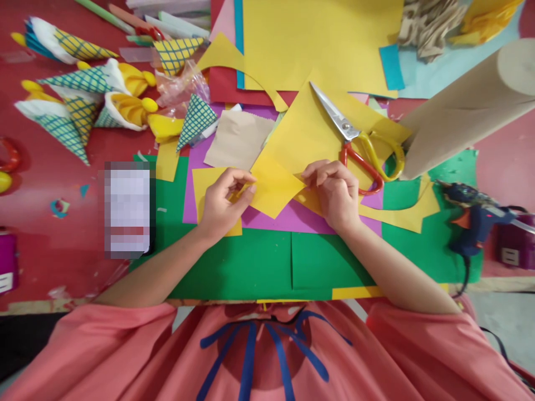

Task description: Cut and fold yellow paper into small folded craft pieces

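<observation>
Your left hand curls palm-down, thumb and fingertips pinching the left corner of the small yellow paper square. Your right hand arches over its right corner, fingers bent and gripping it. The square sits tilted above the purple sheet, scissors just beyond.

Both bare forearms reach up from the lower frame toward its centre. The left hand pinches with curled fingers; the right hand pinches too, knuckles up.
</observation>
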A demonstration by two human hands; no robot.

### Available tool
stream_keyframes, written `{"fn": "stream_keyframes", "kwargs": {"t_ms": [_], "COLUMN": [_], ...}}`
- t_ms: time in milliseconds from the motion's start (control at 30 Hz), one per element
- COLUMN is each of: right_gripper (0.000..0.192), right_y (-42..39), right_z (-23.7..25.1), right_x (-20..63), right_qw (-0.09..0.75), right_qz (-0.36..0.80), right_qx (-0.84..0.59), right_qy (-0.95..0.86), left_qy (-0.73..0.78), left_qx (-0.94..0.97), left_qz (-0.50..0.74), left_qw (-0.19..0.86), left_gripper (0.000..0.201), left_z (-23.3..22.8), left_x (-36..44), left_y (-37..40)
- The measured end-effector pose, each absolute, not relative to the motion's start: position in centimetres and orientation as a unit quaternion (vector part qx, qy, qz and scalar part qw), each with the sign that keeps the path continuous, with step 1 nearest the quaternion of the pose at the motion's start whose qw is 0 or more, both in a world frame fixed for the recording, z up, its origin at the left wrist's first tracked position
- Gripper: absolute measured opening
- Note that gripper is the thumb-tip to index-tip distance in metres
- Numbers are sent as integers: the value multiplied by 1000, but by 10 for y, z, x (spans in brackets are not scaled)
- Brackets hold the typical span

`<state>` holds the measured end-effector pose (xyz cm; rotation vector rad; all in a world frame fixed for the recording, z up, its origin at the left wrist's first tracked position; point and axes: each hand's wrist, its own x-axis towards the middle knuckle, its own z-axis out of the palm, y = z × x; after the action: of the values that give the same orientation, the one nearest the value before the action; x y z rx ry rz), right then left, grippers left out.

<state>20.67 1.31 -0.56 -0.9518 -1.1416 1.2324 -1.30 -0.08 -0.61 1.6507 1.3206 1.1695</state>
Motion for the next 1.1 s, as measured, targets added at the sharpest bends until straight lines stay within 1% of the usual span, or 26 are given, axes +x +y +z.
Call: {"fn": "stream_keyframes", "kwargs": {"t_ms": [133,333,433,667,800,933,1000,1033,1067,1100], "right_gripper": [16,6,3,5,10,14,13,9,10,20], "right_y": [15,15,14,14,15,14,11,9,7,4], "right_z": [-8,-10,-11,-9,-5,-3,-3,-3,-3,-3], "right_x": [208,209,210,209,208,208,207,207,207,206], "right_qw": [572,545,548,573,572,563,551,535,512,483], "right_qz": [556,577,549,489,469,404,363,352,352,358], "right_qx": [-380,-388,-402,-428,-427,-432,-438,-438,-433,-423], "right_qy": [-468,-468,-486,-500,-519,-577,-611,-631,-653,-678], "left_qy": [503,498,498,511,505,500,498,498,497,497], "left_qx": [655,653,654,658,669,682,689,692,695,697], "left_qz": [452,458,459,442,439,437,435,435,436,437], "left_qw": [338,340,337,332,325,308,296,289,282,275], "left_gripper": [10,8,8,15,12,17,20,21,23,24], "left_z": [-6,-6,-7,-10,-10,-8,-6,-5,-5,-4], "left_x": [-14,-14,-14,-15,-15,-15,-15,-15,-15,-15], "left_y": [-1,-1,0,0,-1,0,0,0,1,1]}}
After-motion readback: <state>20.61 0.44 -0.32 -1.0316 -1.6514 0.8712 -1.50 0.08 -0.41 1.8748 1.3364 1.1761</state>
